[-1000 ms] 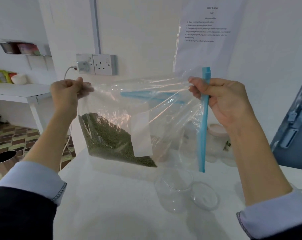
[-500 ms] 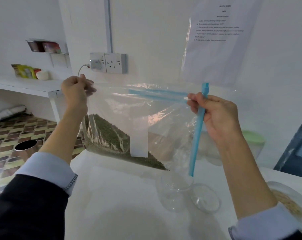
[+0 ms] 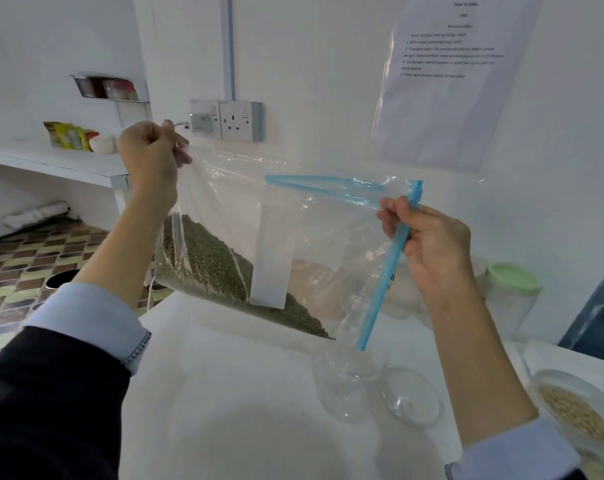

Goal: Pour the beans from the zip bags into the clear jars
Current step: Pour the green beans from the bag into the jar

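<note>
Here the zip bag (image 3: 293, 237) hangs tilted above the open clear jar (image 3: 349, 382), which stands on the white table (image 3: 224, 393) with its loose lid (image 3: 411, 396) just beside it on the right. The left hand (image 3: 151, 157), up and to the left of the jar, pinches the closed bottom corner of the bag between curled fingers and thumb. The right hand (image 3: 428, 244), above and slightly right of the jar, curls round the blue zip strip (image 3: 387, 268) at the mouth edge, and the strip's lower end points down at the jar's rim. The green beans (image 3: 207, 258) sit banked in the lower left of the bag, their leading edge reaching down towards the jar but apparently not yet out

To pour well, I judge the mouth should be gathered into a narrow spout directly over the jar opening, low enough that beans cannot bounce past the rim. The left hand should raise its corner gradually so the beans slide rather than rush. The slack film between the hands could fold and trap beans, so keeping it taut helps. A second jar (image 3: 577, 410) of pale beans sits to the right of the open jar, clear of the pour
</note>
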`<action>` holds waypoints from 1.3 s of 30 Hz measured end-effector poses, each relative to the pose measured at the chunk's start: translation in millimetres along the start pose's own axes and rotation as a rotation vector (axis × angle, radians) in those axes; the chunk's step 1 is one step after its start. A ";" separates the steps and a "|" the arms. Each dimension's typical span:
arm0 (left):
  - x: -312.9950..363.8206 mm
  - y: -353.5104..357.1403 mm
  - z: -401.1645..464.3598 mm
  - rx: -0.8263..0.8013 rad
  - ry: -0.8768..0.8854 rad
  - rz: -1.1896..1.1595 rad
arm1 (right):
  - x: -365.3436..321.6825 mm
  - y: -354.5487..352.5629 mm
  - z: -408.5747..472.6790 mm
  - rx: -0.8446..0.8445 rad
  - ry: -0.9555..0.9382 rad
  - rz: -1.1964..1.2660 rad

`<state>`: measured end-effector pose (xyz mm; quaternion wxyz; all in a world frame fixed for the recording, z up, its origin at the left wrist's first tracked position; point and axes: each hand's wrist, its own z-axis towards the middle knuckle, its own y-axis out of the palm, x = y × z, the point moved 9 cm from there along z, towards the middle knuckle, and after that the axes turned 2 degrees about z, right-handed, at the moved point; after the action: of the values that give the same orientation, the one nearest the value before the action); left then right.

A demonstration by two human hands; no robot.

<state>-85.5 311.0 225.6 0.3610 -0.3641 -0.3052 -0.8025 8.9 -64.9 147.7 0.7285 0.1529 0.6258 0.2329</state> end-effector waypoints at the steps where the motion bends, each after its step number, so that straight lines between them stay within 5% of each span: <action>1: 1.2 1.0 -1.0 0.003 0.012 0.006 | 1.1 -1.2 0.0 0.005 0.005 0.002; 20: 19.8 4.7 -8.8 0.180 0.222 0.091 | 8.8 -10.8 -1.8 -0.001 0.026 0.044; 39: 17.3 7.5 -3.4 0.229 0.211 0.271 | 10.1 -13.8 -7.3 0.077 0.010 0.062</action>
<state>-88.9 298.1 239.4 0.5346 -0.2722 -0.3034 -0.7403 4.9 -71.7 131.0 0.7114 0.1989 0.6330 0.2316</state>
